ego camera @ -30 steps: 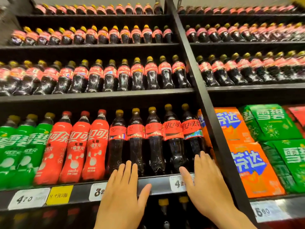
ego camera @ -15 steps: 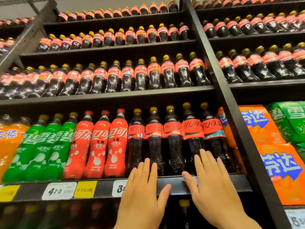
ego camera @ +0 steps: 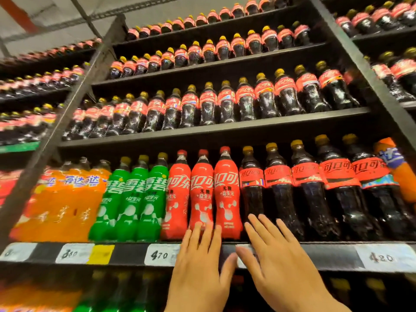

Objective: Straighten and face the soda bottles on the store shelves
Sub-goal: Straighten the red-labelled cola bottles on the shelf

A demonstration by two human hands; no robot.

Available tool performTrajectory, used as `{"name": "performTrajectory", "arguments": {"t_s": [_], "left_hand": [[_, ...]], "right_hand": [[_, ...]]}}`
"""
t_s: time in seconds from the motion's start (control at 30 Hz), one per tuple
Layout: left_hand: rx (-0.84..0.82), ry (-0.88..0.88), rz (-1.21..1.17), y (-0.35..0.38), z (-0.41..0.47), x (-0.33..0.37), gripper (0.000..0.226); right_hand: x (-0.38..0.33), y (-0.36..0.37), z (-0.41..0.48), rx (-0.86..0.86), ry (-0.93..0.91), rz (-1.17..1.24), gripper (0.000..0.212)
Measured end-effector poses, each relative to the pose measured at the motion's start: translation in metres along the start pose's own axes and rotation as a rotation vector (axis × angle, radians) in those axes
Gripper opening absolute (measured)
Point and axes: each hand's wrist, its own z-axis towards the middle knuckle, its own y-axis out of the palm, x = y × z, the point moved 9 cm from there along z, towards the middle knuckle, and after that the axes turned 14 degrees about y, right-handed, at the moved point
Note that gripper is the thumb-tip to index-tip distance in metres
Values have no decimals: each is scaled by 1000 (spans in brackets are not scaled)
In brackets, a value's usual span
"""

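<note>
On the nearest shelf (ego camera: 333,255) stand orange soda bottles (ego camera: 65,199), three green soda bottles (ego camera: 130,199), three red-wrapped cola bottles (ego camera: 202,192) and several dark cola bottles (ego camera: 310,194) with red labels and gold caps. My left hand (ego camera: 200,271) is flat with straight fingers, its fingertips over the bases of the red-wrapped bottles. My right hand (ego camera: 279,264) is also flat, fingers spread, its tips at the base of the leftmost dark cola bottle. Neither hand holds a bottle.
Higher shelves carry rows of smaller dark cola bottles (ego camera: 225,104). Black uprights (ego camera: 67,118) divide the bays. White and yellow price tags (ego camera: 159,255) line the shelf edge. More bottles show dimly on the shelf below.
Both hands have slid left along the shelf edge, from the dark cola bottles toward the red-wrapped ones. The view has swung left and tilted upward, bringing orange bottles into sight.
</note>
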Motion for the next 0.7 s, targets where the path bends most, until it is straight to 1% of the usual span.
{"name": "performTrajectory", "arguments": {"t_s": [0.03, 0.07, 0.13, 0.2, 0.23, 0.3, 0.37, 0.43, 0.53, 0.63, 0.7], "left_hand": [[-36, 20, 25, 0, -1, 1, 85], [-58, 22, -2, 0, -3, 1, 78], [-21, 69, -35, -2, -5, 2, 66], [12, 114, -15, -4, -6, -2, 62], [26, 113, 7, -6, -7, -7, 62], [13, 76, 8, -7, -11, -23, 62], [-3, 24, -35, -9, -17, -46, 71], [64, -24, -41, -13, -25, -78, 80], [122, -151, -17, -22, -45, -132, 76], [104, -248, -14, -26, -59, -167, 73], [88, -280, -53, -22, -63, -181, 72]], "right_hand": [[-1, 0, 0, 9, 27, -6, 91], [-2, -2, 0, 24, 54, -11, 91], [-9, -6, -2, 69, 66, -32, 84], [-21, -9, -2, 61, 83, 32, 75], [-28, -6, -2, 55, 69, 50, 75], [-44, -1, -1, 99, 10, 71, 79], [-53, 2, 2, 96, 4, 26, 82], [-57, 3, 2, 110, 33, -12, 80], [-64, 1, -1, 159, 87, 9, 76], [-85, 2, 0, 192, 76, -1, 76], [-104, 5, 4, 191, 63, -6, 77]]}}
